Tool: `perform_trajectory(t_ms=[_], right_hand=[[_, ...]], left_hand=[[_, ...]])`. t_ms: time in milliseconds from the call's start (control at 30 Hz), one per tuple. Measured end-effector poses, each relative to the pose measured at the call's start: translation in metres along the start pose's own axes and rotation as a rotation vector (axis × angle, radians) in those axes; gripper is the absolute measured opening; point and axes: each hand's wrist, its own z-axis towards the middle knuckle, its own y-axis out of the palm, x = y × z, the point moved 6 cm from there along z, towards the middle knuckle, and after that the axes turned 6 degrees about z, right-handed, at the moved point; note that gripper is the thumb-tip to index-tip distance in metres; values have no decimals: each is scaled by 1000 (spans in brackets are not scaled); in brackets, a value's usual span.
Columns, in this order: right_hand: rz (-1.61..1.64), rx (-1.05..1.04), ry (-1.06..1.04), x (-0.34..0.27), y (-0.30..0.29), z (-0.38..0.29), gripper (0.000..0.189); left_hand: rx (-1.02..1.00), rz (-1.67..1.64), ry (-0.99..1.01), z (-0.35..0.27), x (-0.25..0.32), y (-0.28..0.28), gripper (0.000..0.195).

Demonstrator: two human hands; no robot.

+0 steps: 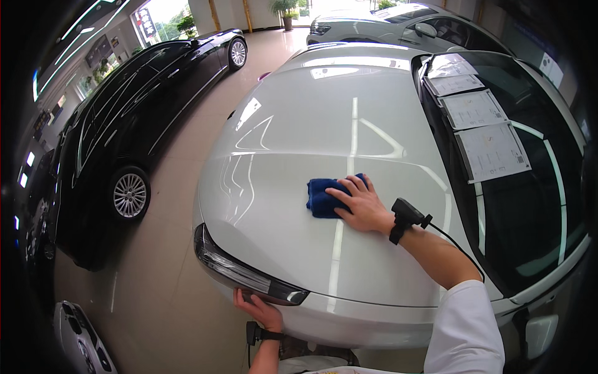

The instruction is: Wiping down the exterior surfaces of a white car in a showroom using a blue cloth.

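Observation:
My right hand (362,203) presses a folded dark blue cloth (322,198) flat against the white car's hood (280,210). Its fingers spread over the right part of the cloth. Lower down, my left hand (259,311) rests at the lower edge of the headlight (247,271), with no object seen in it. Part of that palm is hidden from the camera. Each wrist wears a black strap with a small device, and a cable runs from the right one (409,217).
Printed sheets (493,149) lie along the windshield (528,205), beside the hood. A black car (154,103) stands to the left across the tiled floor (173,224). Another light-coloured car (359,32) is parked beyond. A side mirror (542,334) juts out at lower right.

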Motion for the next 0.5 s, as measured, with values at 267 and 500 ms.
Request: perform_trajectory(t_ms=[267, 500], right_hand=[[-11, 68, 248, -131, -73, -245, 60], [-447, 837, 872, -90, -85, -481, 60]], left_hand=[[29, -116, 33, 8, -19, -2, 41], [-181, -346, -260, 28, -102, -85, 36]])
